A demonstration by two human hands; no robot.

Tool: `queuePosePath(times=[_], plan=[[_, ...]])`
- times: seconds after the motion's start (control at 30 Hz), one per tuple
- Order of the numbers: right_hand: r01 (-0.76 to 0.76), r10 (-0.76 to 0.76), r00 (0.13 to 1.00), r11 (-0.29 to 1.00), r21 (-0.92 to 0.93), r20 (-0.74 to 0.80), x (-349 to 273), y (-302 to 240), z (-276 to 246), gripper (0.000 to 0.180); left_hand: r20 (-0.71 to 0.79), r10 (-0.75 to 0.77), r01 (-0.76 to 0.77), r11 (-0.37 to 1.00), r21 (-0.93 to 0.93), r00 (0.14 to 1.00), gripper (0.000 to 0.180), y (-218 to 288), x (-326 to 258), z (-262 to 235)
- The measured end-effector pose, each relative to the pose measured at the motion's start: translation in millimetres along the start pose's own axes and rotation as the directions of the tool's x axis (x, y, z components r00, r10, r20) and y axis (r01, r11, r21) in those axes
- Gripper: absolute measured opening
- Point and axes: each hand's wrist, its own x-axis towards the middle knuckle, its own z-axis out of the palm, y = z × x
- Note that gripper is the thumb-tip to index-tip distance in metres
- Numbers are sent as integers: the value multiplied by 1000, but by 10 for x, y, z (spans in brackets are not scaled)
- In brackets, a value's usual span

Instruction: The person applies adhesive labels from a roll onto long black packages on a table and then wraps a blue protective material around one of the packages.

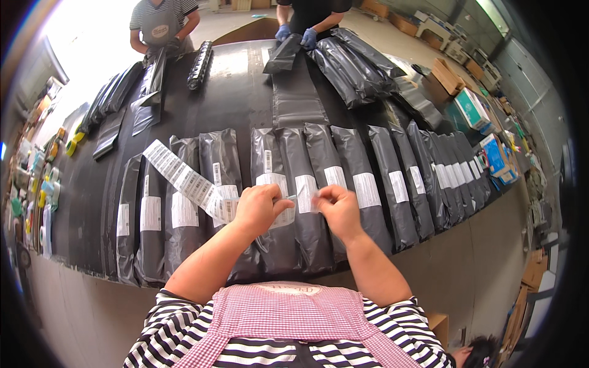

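Observation:
A long strip of white barcode labels [178, 173] trails up and left from my left hand [261, 210], whose fingers are closed on its end. My right hand [341, 212] is pinched at about the same height, a short gap away. A small pale piece shows at its fingertips, too blurred to name. Both hands are above a row of dark grey plastic mailing bags [300, 236], laid side by side along the near table edge. Most bags carry a white label, such as the label [367, 190] right of my right hand. Several on the left also bear a narrow barcode sticker [267, 161].
Across the black table [233, 104], a gloved co-worker handles a dark bag [286, 55] beside a bag pile [350, 70]. Another person stands at the far left near more bags [113, 92]. Tape rolls [75, 142] lie left; boxes [472, 109] stand right.

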Motion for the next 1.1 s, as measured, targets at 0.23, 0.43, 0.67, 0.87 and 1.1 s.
queuePosePath(times=[0.23,0.43,0.67,0.87,1.1], plan=[[-161,88,970,932,325,227,1075,305,-214,39,349,439,-449,892,-56,828,21,212,24,576],[-235,140,943,922,308,301,1294,394,32,55,367,275,-287,958,-22,889,21,142,-145,503],[-140,95,969,973,185,229,1315,616,142,55,361,237,-223,971,-80,902,20,108,-177,463],[-104,79,985,982,158,156,1259,582,214,55,373,254,-247,967,-69,892,27,86,-163,431],[12,-11,997,1000,-16,77,1226,649,260,53,377,267,-250,964,-93,887,24,67,-158,417]])
